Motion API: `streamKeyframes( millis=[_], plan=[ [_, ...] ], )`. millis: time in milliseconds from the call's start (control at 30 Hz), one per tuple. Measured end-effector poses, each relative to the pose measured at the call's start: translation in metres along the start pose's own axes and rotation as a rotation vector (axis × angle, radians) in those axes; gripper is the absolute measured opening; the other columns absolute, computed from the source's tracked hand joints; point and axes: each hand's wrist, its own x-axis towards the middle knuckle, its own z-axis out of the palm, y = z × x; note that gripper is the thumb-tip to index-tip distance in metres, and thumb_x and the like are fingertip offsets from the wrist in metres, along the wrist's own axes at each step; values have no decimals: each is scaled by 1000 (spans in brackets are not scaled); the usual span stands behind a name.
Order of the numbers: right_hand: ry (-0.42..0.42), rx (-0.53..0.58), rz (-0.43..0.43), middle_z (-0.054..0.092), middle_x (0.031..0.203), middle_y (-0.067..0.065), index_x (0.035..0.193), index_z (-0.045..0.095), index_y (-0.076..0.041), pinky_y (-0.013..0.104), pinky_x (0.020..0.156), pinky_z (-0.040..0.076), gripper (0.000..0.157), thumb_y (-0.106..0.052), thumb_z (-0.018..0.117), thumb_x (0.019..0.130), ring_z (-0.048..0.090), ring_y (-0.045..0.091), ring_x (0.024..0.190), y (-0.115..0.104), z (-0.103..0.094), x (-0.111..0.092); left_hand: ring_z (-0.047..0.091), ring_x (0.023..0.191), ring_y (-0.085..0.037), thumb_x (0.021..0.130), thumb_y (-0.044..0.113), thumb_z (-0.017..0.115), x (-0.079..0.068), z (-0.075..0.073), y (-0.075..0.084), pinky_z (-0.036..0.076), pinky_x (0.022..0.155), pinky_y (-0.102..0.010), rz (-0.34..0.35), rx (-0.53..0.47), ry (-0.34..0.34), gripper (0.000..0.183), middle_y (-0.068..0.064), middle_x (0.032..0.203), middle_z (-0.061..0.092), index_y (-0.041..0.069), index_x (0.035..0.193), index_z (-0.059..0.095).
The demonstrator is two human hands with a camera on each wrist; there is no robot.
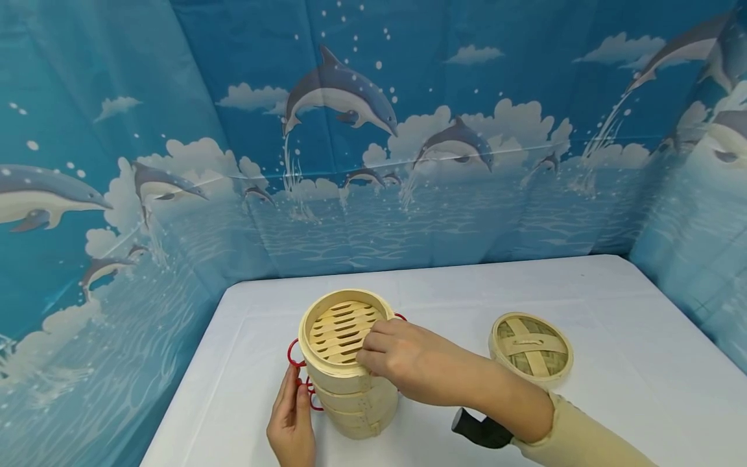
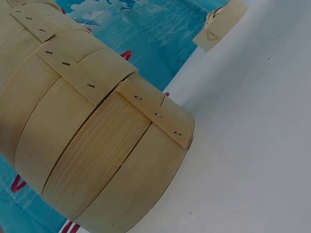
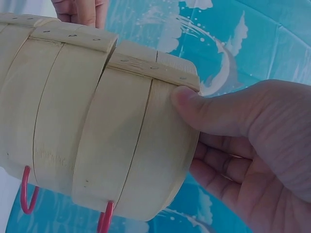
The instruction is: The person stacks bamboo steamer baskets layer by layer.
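So you've got a stack of round bamboo steamer tiers (image 1: 353,405) standing on the worktop (image 1: 443,305), left of centre in the head view. Its top tier (image 1: 332,373) is open upward, so you can see right down onto the slatted base (image 1: 341,327).

Your right hand (image 1: 403,360) is pinching that top tier at the side of its rim. The right wrist view shows it nicely: your thumb (image 3: 214,109) sits flat on the outer wall, just beside the stapled strip (image 3: 153,68), and your fingers are curled over past the rim.

Your left hand (image 1: 292,418) is over on the other side of the stack, fingers pointing up next to the red loops (image 1: 290,353) that stick out there. Can't tell if you're actually pinching one or just resting against it, and your left wrist cam only gets the bamboo wall, so no help.

The woven lid (image 1: 516,363) is on the worktop off to the right, well apart from the stack and just beyond your right forearm. It's got two crossed bands with a little handle (image 1: 530,342) in the middle. Behind everything hangs a blue dolphin backdrop (image 1: 496,214).
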Motion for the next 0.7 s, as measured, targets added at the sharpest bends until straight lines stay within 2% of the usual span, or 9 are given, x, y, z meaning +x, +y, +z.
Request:
streamKeyframes(
  millis=[200, 333, 567, 700],
  plan=[
    [4, -4, -6, 63, 92, -4, 93, 66, -12, 21, 82, 45, 15, -7, 71, 80, 53, 11, 89, 0, 0, 2, 53, 113, -13, 83, -22, 51, 0, 1, 0, 46, 87, -20, -30, 9, 32, 36, -4, 123, 56, -14, 118, 54],
    [16, -6, -17, 63, 91, -4, 93, 66, -12, 20, 82, 45, 13, -8, 70, 81, 53, 10, 88, 0, 2, 3, 53, 112, -12, 82, -23, 51, -1, 3, 1, 47, 85, -18, -12, 25, 27, 38, -7, 124, 55, -14, 118, 53],
    [32, 11, -21, 62, 91, -4, 95, 66, -11, 21, 83, 45, 14, -11, 70, 81, 53, 11, 88, 0, 4, 3, 52, 113, -13, 82, -23, 50, 3, 6, 18, 46, 86, -18, 2, 5, 17, 38, -9, 124, 55, -15, 119, 52],
    [52, 49, -16, 62, 91, -4, 96, 66, -10, 22, 83, 45, 14, -15, 69, 83, 53, 11, 88, 0, 6, 3, 53, 113, -15, 81, -25, 49, 1, 3, 8, 46, 87, -18, -26, -3, 39, 38, -5, 123, 56, -14, 118, 53]
  ],
)
